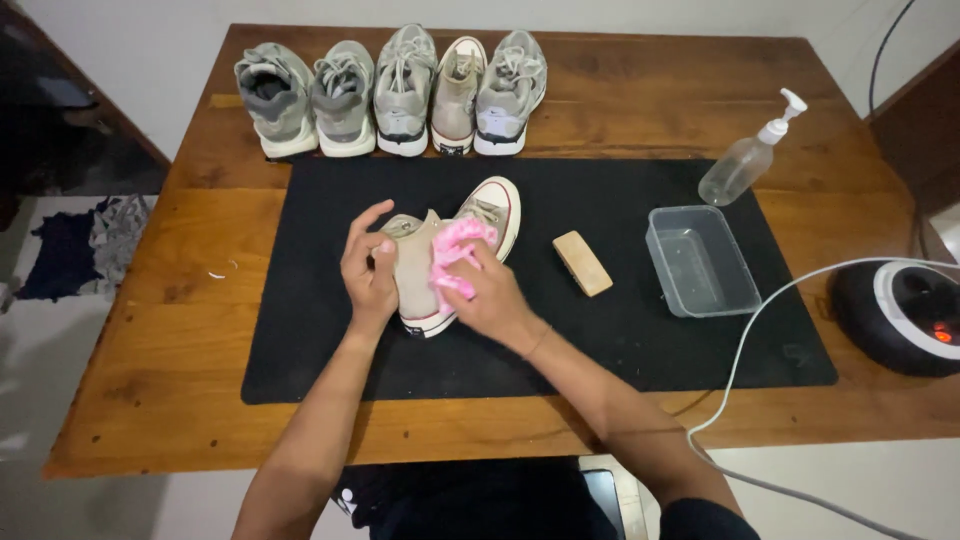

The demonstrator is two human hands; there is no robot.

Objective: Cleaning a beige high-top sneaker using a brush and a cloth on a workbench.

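A beige canvas sneaker (420, 270) is held and rubbed with a pink cloth (455, 255) on a black mat (330, 340).

Nearest the camera, the sneaker is steadied on its side by the left hand (368, 268), whose fingers are curled around the heel end with the index finger raised. The pink cloth is bunched under the fingers of the right hand (488, 295) and pressed against the shoe's upper. Just right of the shoe, a wooden brush (582, 263) is laid on the mat, and beyond it a clear plastic tub (700, 260) is set. A clear pump bottle (750, 155) is tilted near the mat's far right corner. At the far edge of the wooden table (150, 330), five grey sneakers (400, 90) are lined up.
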